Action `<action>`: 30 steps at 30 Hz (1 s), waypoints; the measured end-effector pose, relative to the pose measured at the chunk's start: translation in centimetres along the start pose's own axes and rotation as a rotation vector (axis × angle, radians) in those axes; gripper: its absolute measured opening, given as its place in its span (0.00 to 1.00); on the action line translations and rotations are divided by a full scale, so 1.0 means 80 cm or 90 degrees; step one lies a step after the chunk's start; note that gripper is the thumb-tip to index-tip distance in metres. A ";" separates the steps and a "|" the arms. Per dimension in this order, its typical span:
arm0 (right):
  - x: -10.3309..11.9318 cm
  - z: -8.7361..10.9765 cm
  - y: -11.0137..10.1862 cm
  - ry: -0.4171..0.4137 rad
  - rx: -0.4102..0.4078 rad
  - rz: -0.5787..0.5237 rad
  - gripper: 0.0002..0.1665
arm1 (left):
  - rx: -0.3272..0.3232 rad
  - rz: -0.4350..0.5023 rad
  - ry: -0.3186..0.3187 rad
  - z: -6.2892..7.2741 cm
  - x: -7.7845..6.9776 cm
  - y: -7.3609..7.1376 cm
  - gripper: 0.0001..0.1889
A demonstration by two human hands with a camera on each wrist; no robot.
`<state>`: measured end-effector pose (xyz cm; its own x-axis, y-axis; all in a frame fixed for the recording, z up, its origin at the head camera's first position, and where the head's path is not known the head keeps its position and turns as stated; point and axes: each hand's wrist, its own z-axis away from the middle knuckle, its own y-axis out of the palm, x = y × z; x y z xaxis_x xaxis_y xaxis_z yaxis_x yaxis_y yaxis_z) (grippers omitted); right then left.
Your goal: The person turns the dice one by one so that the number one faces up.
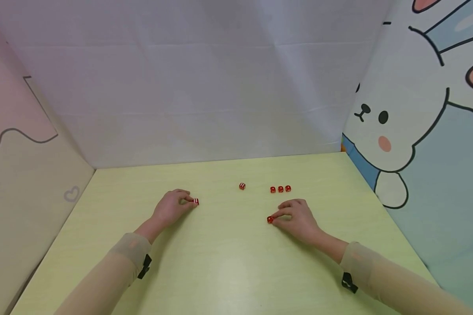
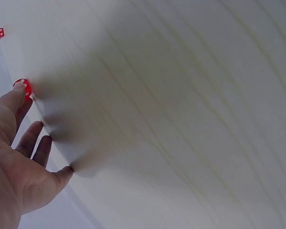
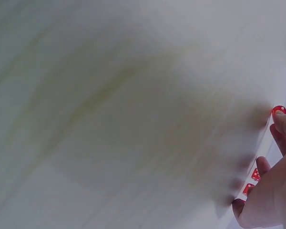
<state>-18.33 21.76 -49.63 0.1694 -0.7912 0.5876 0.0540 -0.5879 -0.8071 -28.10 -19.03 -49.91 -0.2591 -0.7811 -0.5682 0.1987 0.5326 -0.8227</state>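
On the left of the table my left hand (image 1: 172,207) pinches a red die (image 1: 195,201) with white pips between thumb and finger. The left wrist view shows that die (image 2: 25,88) partly covered by the thumb. Further right, my right hand (image 1: 298,220) holds another red die (image 1: 270,219) between thumb and forefinger; in the right wrist view this die (image 3: 279,112) peeks out past the thumb. A single die (image 1: 242,186) lies between the hands, farther back. Beyond my right hand, three red dice (image 1: 280,189) stand side by side in a short row.
The pale yellow table (image 1: 220,262) ends at a white cloth backdrop (image 1: 205,87). A panel with a cartoon rabbit (image 1: 394,131) stands along the right side, and a pink and cream panel (image 1: 27,188) along the left.
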 end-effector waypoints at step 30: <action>0.005 0.001 -0.006 -0.044 -0.022 0.017 0.11 | 0.003 0.008 0.001 0.001 -0.001 0.000 0.13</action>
<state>-18.22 21.75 -48.98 0.2385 -0.7938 0.5594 0.0151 -0.5730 -0.8195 -27.99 -19.03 -49.84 -0.2580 -0.7742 -0.5780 0.2068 0.5401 -0.8158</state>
